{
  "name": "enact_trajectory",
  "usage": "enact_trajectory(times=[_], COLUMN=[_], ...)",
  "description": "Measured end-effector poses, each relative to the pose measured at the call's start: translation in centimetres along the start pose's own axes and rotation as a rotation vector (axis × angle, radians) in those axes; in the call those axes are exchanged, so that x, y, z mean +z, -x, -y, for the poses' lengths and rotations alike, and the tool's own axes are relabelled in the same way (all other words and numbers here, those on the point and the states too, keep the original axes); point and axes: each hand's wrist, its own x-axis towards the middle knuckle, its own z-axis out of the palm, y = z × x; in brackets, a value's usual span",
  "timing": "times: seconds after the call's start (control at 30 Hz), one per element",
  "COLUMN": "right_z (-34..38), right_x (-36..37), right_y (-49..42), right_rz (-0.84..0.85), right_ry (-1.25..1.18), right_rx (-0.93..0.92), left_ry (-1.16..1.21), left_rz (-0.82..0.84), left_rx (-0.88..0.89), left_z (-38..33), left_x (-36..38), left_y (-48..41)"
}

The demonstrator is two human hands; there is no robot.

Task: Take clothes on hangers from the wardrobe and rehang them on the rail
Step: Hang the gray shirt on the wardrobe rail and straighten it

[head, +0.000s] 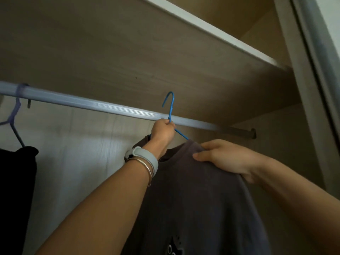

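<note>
A blue wire hanger (170,105) carries a grey-brown T-shirt (198,199) with a small print low on its front. My left hand (163,131) grips the hanger's neck just below the hook. The hook stands in front of the pale wardrobe rail (95,105) and rises above it; it is not hooked over the rail. My right hand (224,157) holds the shirt's right shoulder, thumb on the front and fingers curled over the top. The hanger's left arm is hidden behind my left hand.
A lilac hanger (15,115) hangs on the rail at far left, bearing a black garment (16,181). A shelf board (128,52) lies close above the rail. The wardrobe's side panel (301,126) stands at right, beyond the rail's end bracket (253,133).
</note>
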Motion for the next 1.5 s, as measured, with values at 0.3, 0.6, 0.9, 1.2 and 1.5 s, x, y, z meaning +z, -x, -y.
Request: enact_trajectory(times=[0.3, 0.6, 0.9, 1.2, 1.5], right_z=[0.5, -1.2, -4.3, -11.2, -22.7], right_x=[1.4, 2.7, 3.1, 9.7, 22.4], right_y=[-3.9, -2.1, 1.0, 8.4, 18.4], right_rz=[-0.113, -0.026, 0.127, -0.321, -0.128], right_ry=[-0.095, 0.098, -0.408, -0.483, -0.543], right_rx=[-0.006, 0.058, 0.07, -0.091, 0.362], left_ry=[-0.24, -0.168, -0.283, -0.489, -0.185], left_rz=[0.069, 0.229, 0.193, 0.252, 0.52], left_rx=[-0.097, -0.222, -0.069, 0.074, -0.637], left_z=[1.1, 3.9, 3.9, 9.5, 26.7], left_x=[-1.9, -1.1, -0.8, -0.8, -5.1], left_y=[-1.2, 2.6, 7.5, 18.6, 36.4])
